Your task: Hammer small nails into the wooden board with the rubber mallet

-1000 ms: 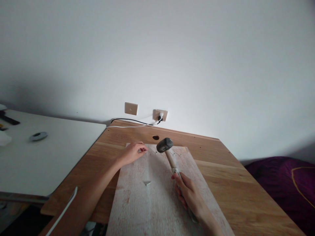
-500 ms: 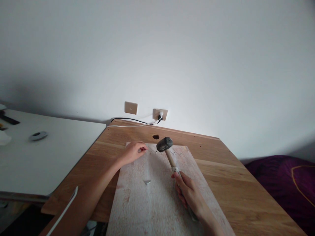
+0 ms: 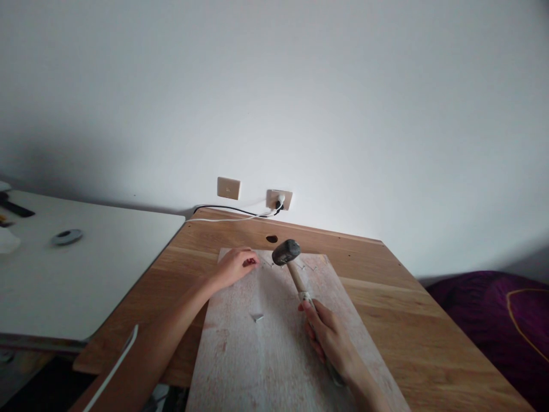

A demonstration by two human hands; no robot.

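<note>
My right hand (image 3: 326, 335) is wrapped round the handle of a hammer (image 3: 295, 276) with a dark, blocky head, raised over a pale wooden board (image 3: 240, 355). At the board's far left corner, my left hand (image 3: 238, 266) is closed in a pinch, fingertips down by the surface; what it pinches is too small to make out. To the right of those fingertips, several thin nails (image 3: 315, 268) stand in a row along the far edge, partly hidden by the hammer head. A few loose nails (image 3: 257, 317) lie on the board between my hands.
Beneath the board is a wooden desk (image 3: 386, 309) with a cable hole (image 3: 271, 238). Cables run to a wall socket (image 3: 278, 199). A white table (image 3: 107, 257) on the left bears a grey ring-shaped object (image 3: 67, 237). A purple cushioned thing (image 3: 480, 309) is at the right.
My left hand has shifted very slightly to the right. The hammer and my right hand are almost still.
</note>
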